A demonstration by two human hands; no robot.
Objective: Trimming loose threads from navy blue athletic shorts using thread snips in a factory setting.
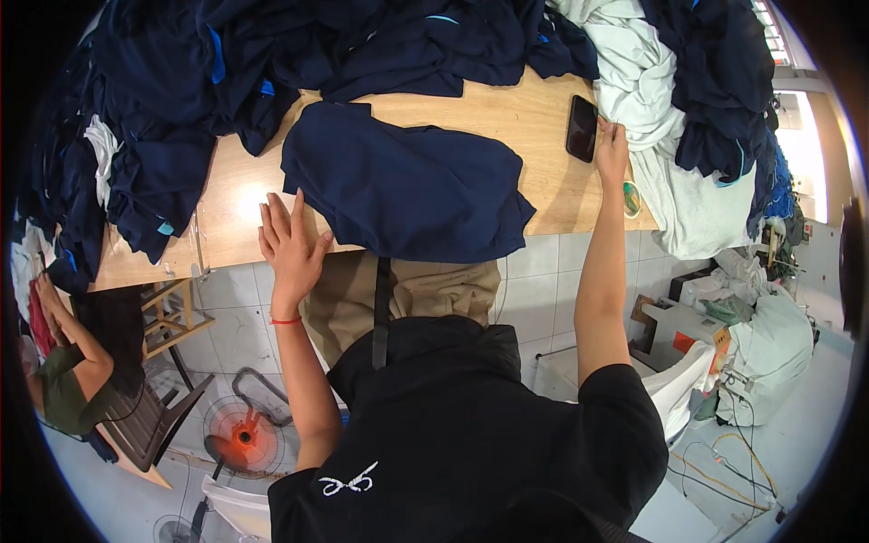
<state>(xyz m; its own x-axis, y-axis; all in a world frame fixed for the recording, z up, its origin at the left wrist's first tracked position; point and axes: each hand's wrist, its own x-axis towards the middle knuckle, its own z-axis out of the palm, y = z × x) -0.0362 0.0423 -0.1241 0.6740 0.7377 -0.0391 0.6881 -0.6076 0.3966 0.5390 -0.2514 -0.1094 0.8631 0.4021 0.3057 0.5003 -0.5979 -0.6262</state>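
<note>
A folded navy blue garment (407,185) lies on the wooden table in front of me. Beside its left end, my left hand (294,240) rests on the tabletop, fingers spread and holding nothing. My right arm reaches out to the right, where my right hand (613,154) is closed between a black phone (581,128) and pale grey cloth (638,81). Its fingers are curled together at the cloth's edge; what they grip is too small to tell. A round roll of tape (631,200) sits partly behind my right forearm.
Heaps of navy garments (380,45) line the table's (507,109) far side and both ends. Another person's arm (77,330) shows at the far left, near a brown chair (149,421). An orange-centred fan (244,436) stands below. Machinery (683,335) and cables are at right.
</note>
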